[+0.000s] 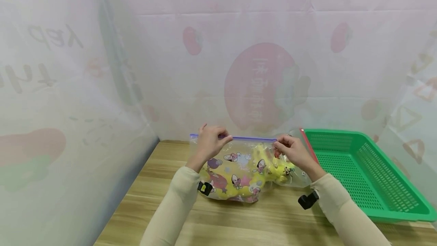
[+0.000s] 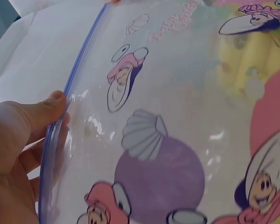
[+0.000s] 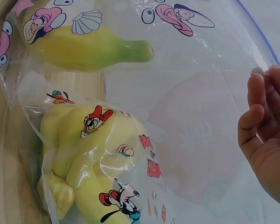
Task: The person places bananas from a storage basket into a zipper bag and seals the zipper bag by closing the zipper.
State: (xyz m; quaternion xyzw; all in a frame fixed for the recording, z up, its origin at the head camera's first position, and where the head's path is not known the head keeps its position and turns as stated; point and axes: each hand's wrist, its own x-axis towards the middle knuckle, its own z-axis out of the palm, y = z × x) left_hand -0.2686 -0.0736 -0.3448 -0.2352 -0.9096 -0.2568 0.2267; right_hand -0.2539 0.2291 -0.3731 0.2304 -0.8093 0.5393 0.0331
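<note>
A clear zip bag (image 1: 235,162) with pink and purple cartoon prints and a blue zip strip stands on the table, yellow fruit inside. My left hand (image 1: 212,143) pinches the strip near its left end; in the left wrist view the thumb (image 2: 56,102) lies on the blue strip (image 2: 74,74), fingers behind it. At the strip's right corner, my right hand (image 1: 293,150) pinches the bag's edge between thumb and fingers. A green-tipped banana (image 3: 93,49) shows through this bag. Beside it, partly behind my right hand, lies a second clear bag (image 3: 151,196) holding bananas (image 3: 74,140).
A green plastic basket (image 1: 392,215) with perforated walls stands at the right of the wooden table (image 1: 136,200). The second bag's red zip strip (image 1: 310,147) overlaps the basket's left side. Printed cloth (image 1: 164,67) hangs behind and at both sides.
</note>
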